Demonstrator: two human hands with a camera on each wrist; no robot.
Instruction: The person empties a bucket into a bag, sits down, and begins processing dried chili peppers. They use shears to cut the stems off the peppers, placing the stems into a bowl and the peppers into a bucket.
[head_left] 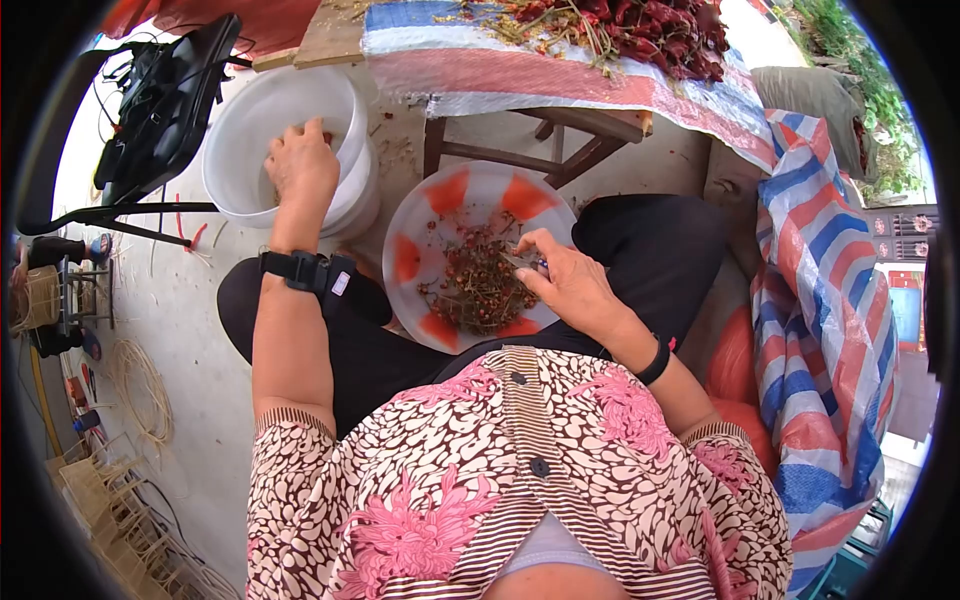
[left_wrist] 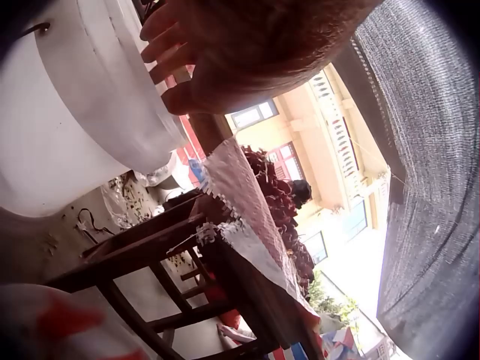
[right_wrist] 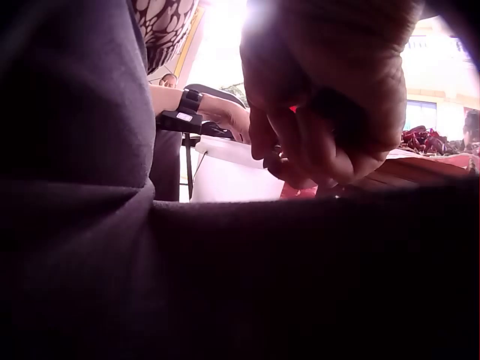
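Note:
My left hand [head_left: 303, 165] is over the mouth of a white plastic bucket [head_left: 235, 130], fingers pointing down inside the rim. A small red bit [head_left: 328, 138] shows beside its fingertips. In the left wrist view, the fingers of this hand [left_wrist: 225, 52] are loosely spread at the bucket's upper edge. Above a red-and-white basin [head_left: 410, 215], my right hand [head_left: 575, 285] pinches a small metal-bladed tool [head_left: 519, 262] with a bit of blue on it; its exact kind I cannot tell. Thin stems with small red pieces [head_left: 480, 280] lie heaped in the basin under that hand.
Dark red dried chilies [head_left: 660, 35] are piled on a striped tarp [head_left: 560, 75] on a table ahead. A wooden stool frame [head_left: 500, 155] stands beneath. To the left is a black chair [head_left: 165, 105]; another striped sheet [head_left: 820, 300] hangs at the right. The basin sits between the person's legs.

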